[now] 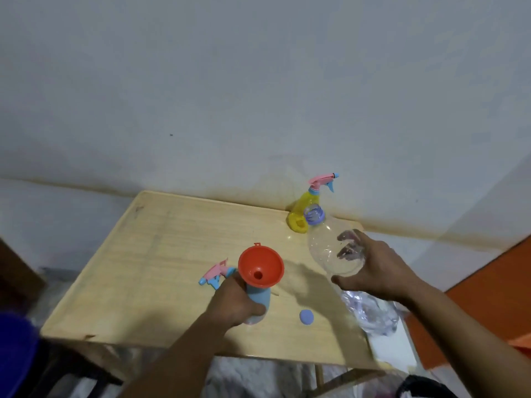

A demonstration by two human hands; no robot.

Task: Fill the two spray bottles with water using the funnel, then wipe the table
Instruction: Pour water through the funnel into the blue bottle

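My left hand (pixel 234 304) grips a blue spray bottle (pixel 258 298) standing on the wooden table (pixel 143 254). An orange funnel (pixel 261 267) sits in the bottle's neck. The bottle's pink and blue spray head (pixel 217 274) lies on the table just left of it. My right hand (pixel 373 271) holds a large clear plastic water bottle (pixel 336 251), lifted and tilted, its purple-ringed open mouth (pixel 314 215) pointing away toward the wall. A yellow spray bottle (pixel 304 211) with a pink trigger head stands at the back, partly hidden behind the clear bottle's mouth. A purple cap (pixel 306 317) lies near the front.
The table stands against a pale wall. A white cloth or sheet (pixel 393 349) lies at the table's front right corner, under the clear bottle's base. An orange surface (pixel 488 297) is on the right, dark furniture on the left.
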